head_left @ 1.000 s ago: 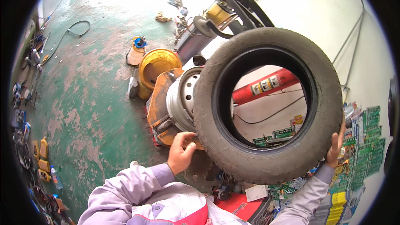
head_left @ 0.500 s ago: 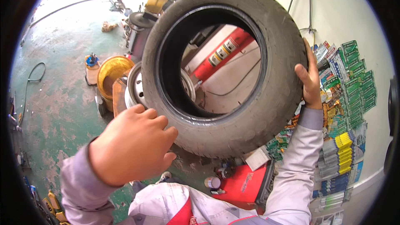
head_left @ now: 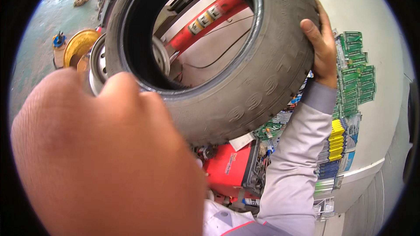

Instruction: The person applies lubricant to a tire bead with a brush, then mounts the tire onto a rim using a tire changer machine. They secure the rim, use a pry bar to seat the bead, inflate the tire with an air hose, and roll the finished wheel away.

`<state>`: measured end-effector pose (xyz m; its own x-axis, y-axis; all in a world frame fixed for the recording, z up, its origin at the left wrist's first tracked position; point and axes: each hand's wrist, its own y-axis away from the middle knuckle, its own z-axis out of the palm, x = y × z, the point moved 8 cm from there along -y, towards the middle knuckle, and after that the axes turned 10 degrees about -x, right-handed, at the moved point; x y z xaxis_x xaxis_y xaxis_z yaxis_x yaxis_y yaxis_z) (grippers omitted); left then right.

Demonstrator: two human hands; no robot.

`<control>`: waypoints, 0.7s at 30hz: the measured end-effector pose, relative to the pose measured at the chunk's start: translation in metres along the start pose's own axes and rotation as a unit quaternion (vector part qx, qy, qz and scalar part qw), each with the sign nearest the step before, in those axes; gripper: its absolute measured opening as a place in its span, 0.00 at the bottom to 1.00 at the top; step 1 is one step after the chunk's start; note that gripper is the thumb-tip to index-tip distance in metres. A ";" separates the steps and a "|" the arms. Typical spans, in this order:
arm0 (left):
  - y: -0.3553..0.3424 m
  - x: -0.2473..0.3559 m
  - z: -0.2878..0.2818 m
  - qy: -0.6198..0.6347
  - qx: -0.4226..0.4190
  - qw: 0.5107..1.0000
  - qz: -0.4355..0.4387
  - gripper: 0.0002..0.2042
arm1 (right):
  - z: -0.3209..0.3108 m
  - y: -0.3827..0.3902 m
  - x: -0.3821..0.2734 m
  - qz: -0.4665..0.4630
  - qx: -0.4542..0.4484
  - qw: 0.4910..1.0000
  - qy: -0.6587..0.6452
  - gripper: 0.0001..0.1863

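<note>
A worn black-grey tyre (head_left: 280,48) stands raised in front of me, with no wheel inside it and its open middle facing me. My right hand (head_left: 323,48) grips the tyre's right edge, palm and fingers against the tread and thumb lifted along the shoulder. Large and blurred, my left hand (head_left: 113,157) fills the lower left, close to the camera and apart from the tyre. Its back and bent knuckles show; the fingers curl out of sight, so anything inside them is hidden. Behind the tyre's left side shows a silver steel wheel rim (head_left: 98,61).
Through the tyre's middle a red tube-shaped machine part (head_left: 197,22) shows. A yellow bucket (head_left: 83,40) sits at left. Below the tyre is a red box-shaped machine (head_left: 229,166). Green and yellow packets (head_left: 352,83) hang along the right wall.
My left hand has come up much closer to the camera. The view has shifted, so the tyre and my right hand on it appear higher and further left.
</note>
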<state>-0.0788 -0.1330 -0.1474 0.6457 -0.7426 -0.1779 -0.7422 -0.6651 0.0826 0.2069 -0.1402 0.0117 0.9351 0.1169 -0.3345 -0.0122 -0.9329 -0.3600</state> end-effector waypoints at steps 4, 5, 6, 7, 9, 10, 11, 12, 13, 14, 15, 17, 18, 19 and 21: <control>-0.003 -0.005 0.009 -0.028 -0.006 1.000 -0.010 0.08 | 0.001 -0.001 -0.001 0.003 -0.002 0.999 -0.032 0.50; -0.006 -0.007 0.013 -0.030 -0.005 0.999 -0.010 0.08 | 0.002 -0.001 -0.001 0.011 -0.011 0.999 -0.040 0.50; -0.007 -0.007 0.015 -0.031 -0.005 0.999 -0.009 0.08 | 0.000 0.000 -0.001 0.009 0.002 0.999 -0.035 0.51; -0.009 -0.008 0.017 -0.035 -0.001 0.999 -0.007 0.08 | -0.001 0.000 -0.002 0.012 0.002 1.000 -0.011 0.52; -0.014 -0.018 0.017 -0.045 0.022 0.998 -0.033 0.08 | -0.002 -0.002 -0.007 -0.010 0.008 0.999 0.039 0.54; -0.014 -0.022 0.019 -0.038 0.022 0.998 -0.053 0.08 | -0.002 -0.001 -0.011 -0.030 0.023 0.998 0.049 0.56; -0.013 -0.023 0.021 -0.044 0.015 0.997 -0.055 0.08 | -0.002 -0.003 -0.011 -0.030 0.021 0.997 0.062 0.54; -0.014 -0.022 0.022 -0.066 0.007 0.997 -0.040 0.08 | 0.000 -0.004 -0.008 -0.001 0.008 1.000 0.017 0.54; -0.014 -0.023 0.022 -0.090 0.000 0.995 -0.034 0.08 | 0.003 -0.006 -0.005 0.019 -0.003 0.999 -0.033 0.54; -0.012 -0.023 0.023 -0.094 -0.006 0.994 -0.047 0.08 | 0.005 -0.007 -0.012 0.004 -0.010 1.000 -0.008 0.53; -0.012 -0.023 0.024 -0.085 -0.013 0.995 -0.056 0.08 | 0.007 -0.009 -0.017 -0.029 0.002 1.000 -0.002 0.51; -0.010 -0.011 0.025 -0.070 -0.032 0.997 -0.023 0.08 | 0.007 -0.009 -0.021 -0.019 0.010 0.998 0.059 0.49; -0.009 -0.007 0.027 -0.056 -0.047 0.997 -0.001 0.08 | 0.011 -0.008 -0.018 0.003 -0.002 1.000 0.026 0.47; -0.010 -0.004 0.028 -0.055 -0.056 0.997 0.015 0.08 | 0.014 -0.010 -0.021 -0.010 -0.009 1.000 0.002 0.46; -0.012 -0.001 0.029 -0.063 -0.068 0.996 0.014 0.08 | 0.015 -0.006 -0.026 -0.034 0.022 0.998 -0.050 0.48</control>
<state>-0.0758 -0.1224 -0.1763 0.5916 -0.7506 -0.2942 -0.7226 -0.6555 0.2193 0.1773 -0.1324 0.0097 0.8943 0.2156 -0.3920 0.0337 -0.9062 -0.4216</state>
